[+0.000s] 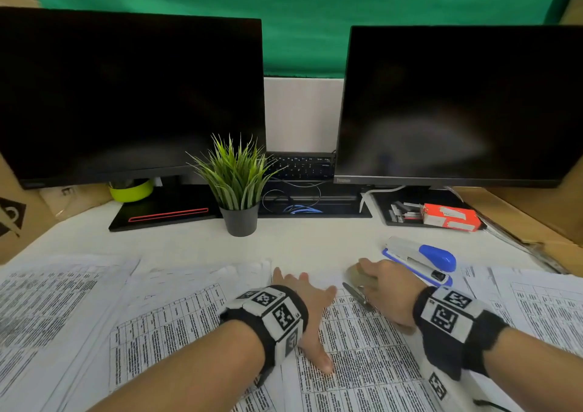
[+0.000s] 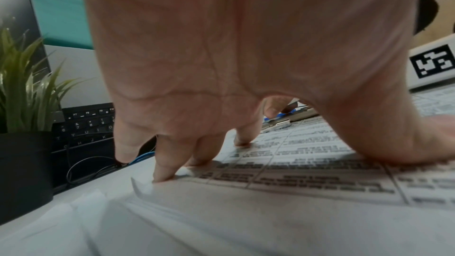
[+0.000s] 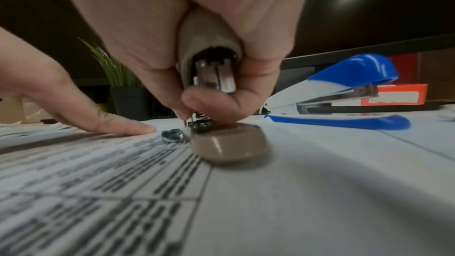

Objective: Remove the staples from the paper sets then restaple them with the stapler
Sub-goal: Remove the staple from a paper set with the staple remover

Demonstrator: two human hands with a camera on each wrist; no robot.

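White desk under printed sheets, two dark monitors behind, green backdrop, potted plant ahead of the left hand. Left hand spread flat, fingertips pressing the paper set down. Right hand curled round a beige staple remover, lower pad on the sheet, metal claws down near the left thumb. Small crumpled metal bit just beside the claws. Blue-and-white stapler lying opened just beyond the right hand.
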